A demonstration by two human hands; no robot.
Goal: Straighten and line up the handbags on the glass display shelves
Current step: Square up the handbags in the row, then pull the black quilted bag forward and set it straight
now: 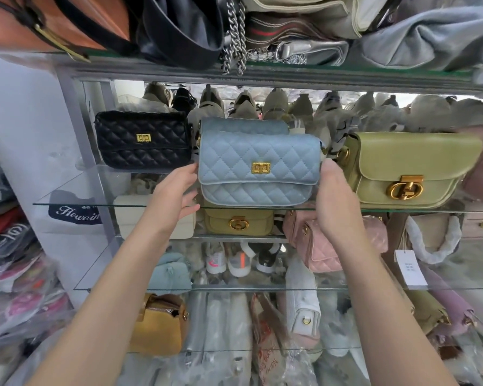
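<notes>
A light blue quilted handbag (258, 168) with a gold turn lock stands at the front edge of the middle glass shelf (95, 203). My left hand (176, 193) grips its left end, thumb on top and fingers curled at the lower corner. At the bag's right end my right hand (335, 199) holds on with the thumb up; its fingers are hidden behind the bag. A second blue quilted bag (243, 125) sits right behind it. To the left stands a black quilted handbag (142, 140), to the right an olive green handbag (407, 168).
The shelf above (290, 71) carries dark, brown and grey bags with a hanging chain (234, 37). Below are a white bag (129, 215), a mustard bag (239, 222) and a pink quilted bag (318, 246). Wrapped goods are piled at the left.
</notes>
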